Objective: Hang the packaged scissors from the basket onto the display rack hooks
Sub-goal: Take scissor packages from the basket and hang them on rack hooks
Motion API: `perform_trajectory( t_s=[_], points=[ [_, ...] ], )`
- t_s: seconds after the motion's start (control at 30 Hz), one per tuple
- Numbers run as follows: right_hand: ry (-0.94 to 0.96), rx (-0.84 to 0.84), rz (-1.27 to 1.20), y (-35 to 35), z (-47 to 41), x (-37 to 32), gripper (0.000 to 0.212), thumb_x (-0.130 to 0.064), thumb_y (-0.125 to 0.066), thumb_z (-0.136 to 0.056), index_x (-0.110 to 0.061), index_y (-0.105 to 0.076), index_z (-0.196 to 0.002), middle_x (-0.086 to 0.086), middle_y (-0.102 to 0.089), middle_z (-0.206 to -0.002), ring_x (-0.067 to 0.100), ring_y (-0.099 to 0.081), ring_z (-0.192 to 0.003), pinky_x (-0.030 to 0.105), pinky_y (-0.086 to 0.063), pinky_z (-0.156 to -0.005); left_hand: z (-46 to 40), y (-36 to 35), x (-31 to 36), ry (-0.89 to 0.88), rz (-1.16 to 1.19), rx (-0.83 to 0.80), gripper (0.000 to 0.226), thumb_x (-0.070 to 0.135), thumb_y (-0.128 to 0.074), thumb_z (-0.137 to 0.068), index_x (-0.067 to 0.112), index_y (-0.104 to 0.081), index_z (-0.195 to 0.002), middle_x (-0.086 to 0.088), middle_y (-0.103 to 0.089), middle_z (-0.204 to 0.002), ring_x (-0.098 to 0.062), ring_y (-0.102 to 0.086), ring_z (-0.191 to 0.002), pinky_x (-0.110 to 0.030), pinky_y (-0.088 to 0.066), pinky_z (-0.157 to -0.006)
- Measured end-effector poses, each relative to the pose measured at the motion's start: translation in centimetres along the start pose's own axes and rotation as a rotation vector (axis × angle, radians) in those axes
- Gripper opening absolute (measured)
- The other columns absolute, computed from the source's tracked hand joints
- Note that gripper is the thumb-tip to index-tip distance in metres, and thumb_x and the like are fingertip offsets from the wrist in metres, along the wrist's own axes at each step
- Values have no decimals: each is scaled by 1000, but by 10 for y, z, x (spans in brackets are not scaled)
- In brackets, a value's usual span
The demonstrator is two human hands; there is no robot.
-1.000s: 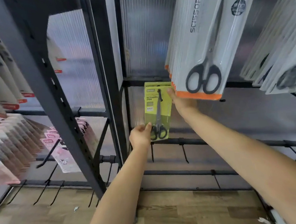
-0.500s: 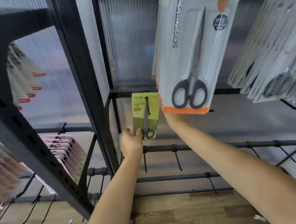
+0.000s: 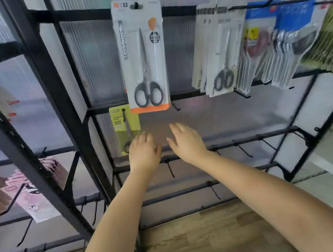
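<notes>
Head view looks at a black rack [image 3: 90, 113] backed by ribbed translucent panels; a green pack [image 3: 125, 128] of scissors hangs on a hook at left of centre, its long axis vertical, the hang hole at the top and the scissor handles at the bottom, blades pointing up; its upper right corner sits behind the orange bottom edge of a white pack [image 3: 142, 54], which hangs from the top bar, also vertical, black handles down and blade tips up.

Left hand [image 3: 143, 152] is just below centre, back toward the camera, fingers loosely curled and close together, covering the green pack's lower right corner; whether the fingertips touch the card cannot be told, and nothing is gripped; right hand [image 3: 186, 142] is just beside it on the right, palm away from the camera, fingers spread slightly and stretched toward the back panel, holding nothing, apart from both packs; the two hands do not touch.

At upper right more packs [image 3: 218, 46] of scissors hang in a row, then blue-carded spoons [image 3: 294, 36]; bare hooks [image 3: 244, 150] jut from the lower bars at right; pink packs [image 3: 33, 193] hang at lower left, blurred; wooden floor [image 3: 204, 239] fills the bottom of the frame.
</notes>
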State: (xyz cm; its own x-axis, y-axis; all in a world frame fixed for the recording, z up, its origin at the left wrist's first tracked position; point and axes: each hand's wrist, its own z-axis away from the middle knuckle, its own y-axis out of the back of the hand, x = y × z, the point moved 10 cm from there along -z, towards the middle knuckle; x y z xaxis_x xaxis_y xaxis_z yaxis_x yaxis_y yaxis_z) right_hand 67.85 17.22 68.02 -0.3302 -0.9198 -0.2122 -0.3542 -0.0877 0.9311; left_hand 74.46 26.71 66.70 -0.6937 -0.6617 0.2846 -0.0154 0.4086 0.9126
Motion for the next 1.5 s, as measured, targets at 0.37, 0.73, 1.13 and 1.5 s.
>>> perform_trajectory(
  t_s=[0.37,0.73,1.13,1.5],
  points=[
    [-309,54,119,64,140,139,54,-32,-36,-101,-5,-25,-147,13,-27,-153,24,-25,-141,36,-17,-115,53,-37,214,-452,72,-114,45,26,-44,-98,6,-43,-138,-14,-37,-148,-30,-31,-137,-36,-21,-113],
    [-907,96,207,119,363,320,53,-32,-38,-100,-6,-28,-145,11,-35,-148,24,-33,-135,33,-23,-110,170,-121,451,-1004,55,-335,45,28,-36,-99,7,-38,-139,-13,-39,-143,-28,-34,-131,-33,-26,-106],
    [-1250,126,264,151,575,435,48,-28,-39,-99,-5,-33,-141,11,-40,-144,25,-35,-133,34,-27,-109,303,-201,646,-1336,77,-460,47,24,-40,-97,6,-34,-139,-13,-40,-139,-27,-38,-126,-34,-27,-102],
    [-1558,-40,130,68,723,488,53,-32,-42,-98,-4,-32,-141,15,-39,-144,28,-37,-132,39,-27,-111,394,-337,685,-1434,-38,-745,51,25,-41,-96,4,-34,-142,-14,-39,-144,-27,-35,-132,-35,-26,-111]
  ],
)
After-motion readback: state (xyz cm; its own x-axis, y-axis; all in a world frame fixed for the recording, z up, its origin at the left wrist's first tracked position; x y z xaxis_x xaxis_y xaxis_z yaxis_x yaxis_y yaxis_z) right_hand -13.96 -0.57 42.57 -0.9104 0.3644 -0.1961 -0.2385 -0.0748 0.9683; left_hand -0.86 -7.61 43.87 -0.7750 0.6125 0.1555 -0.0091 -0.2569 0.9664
